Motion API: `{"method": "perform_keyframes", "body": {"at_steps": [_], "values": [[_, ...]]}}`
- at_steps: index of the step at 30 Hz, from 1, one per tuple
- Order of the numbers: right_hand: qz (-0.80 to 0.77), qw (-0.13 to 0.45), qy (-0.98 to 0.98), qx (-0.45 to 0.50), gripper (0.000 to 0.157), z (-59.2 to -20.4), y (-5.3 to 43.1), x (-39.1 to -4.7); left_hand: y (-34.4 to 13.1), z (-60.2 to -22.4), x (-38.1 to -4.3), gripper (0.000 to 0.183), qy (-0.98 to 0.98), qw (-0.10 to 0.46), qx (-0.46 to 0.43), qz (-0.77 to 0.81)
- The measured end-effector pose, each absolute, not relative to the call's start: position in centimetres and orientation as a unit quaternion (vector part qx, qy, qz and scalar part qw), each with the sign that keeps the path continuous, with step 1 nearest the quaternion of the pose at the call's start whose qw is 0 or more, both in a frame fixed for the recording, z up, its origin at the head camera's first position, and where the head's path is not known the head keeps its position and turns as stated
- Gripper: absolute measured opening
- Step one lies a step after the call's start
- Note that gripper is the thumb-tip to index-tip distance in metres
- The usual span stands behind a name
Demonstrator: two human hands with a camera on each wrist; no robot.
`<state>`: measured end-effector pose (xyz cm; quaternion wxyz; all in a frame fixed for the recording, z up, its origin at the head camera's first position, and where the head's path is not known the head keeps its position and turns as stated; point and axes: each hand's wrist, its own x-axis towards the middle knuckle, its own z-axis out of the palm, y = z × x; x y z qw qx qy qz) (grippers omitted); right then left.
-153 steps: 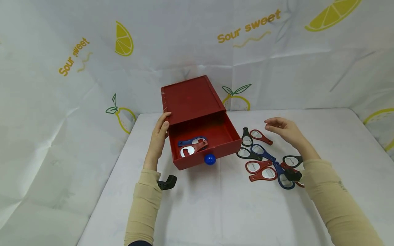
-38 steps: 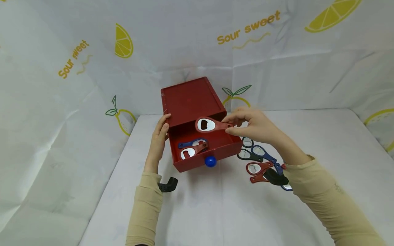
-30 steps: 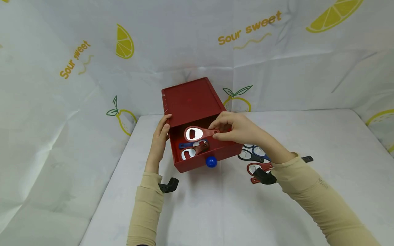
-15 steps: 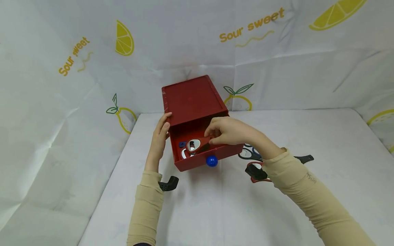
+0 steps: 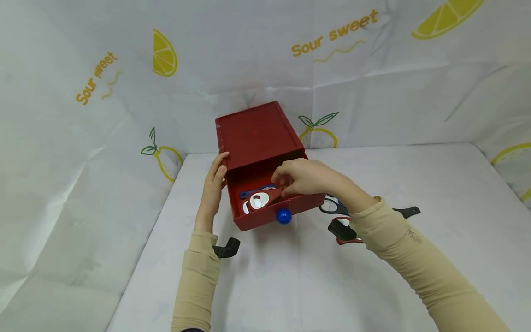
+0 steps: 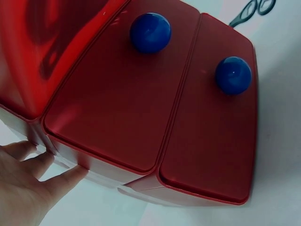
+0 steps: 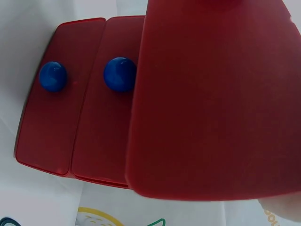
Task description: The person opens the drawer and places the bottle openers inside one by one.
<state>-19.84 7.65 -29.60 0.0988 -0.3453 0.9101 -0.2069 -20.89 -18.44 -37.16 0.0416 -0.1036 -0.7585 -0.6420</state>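
Wrist views catch two closed lower drawers [image 6: 117,99]; only the head view peers into the top drawer [image 5: 257,221], where the right hand [image 5: 309,177] pinches a red opener [image 5: 270,197] by its handle, ring just left of that hand, while the left hand [image 5: 212,190] rests straight-fingered against the cabinet [image 5: 258,133].

You are seeing soft light, the drawer [image 5: 261,219] casting a faint shadow, while wrist views are looking dimmer.

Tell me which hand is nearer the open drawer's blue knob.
Right. The right hand reaches into the drawer, just behind the knob; the left hand is farther away, against the left side of the box.
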Motion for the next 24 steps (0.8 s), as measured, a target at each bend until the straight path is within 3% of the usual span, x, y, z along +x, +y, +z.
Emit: {"method": "perform_keyframes", "body": {"at_steps": [7, 17, 24], "values": [[-0.217, 0.100, 0.910, -0.338, 0.035, -29.7, 7.7, -19.7, -18.0, -36.3, -20.1, 0.042, -0.764, 0.041, -0.108, -0.635], [-0.303, 0.080, 0.877, -0.363, 0.031, -30.0, 8.7, -20.1, -18.7, -38.2, -21.6, 0.042, -0.758, 0.046, -0.104, -0.642], [-0.343, 0.048, 0.861, -0.371, 0.027, -29.9, 10.0, -19.8, -18.5, -37.5, -21.1, 0.042, -0.762, 0.038, -0.101, -0.638]]}}
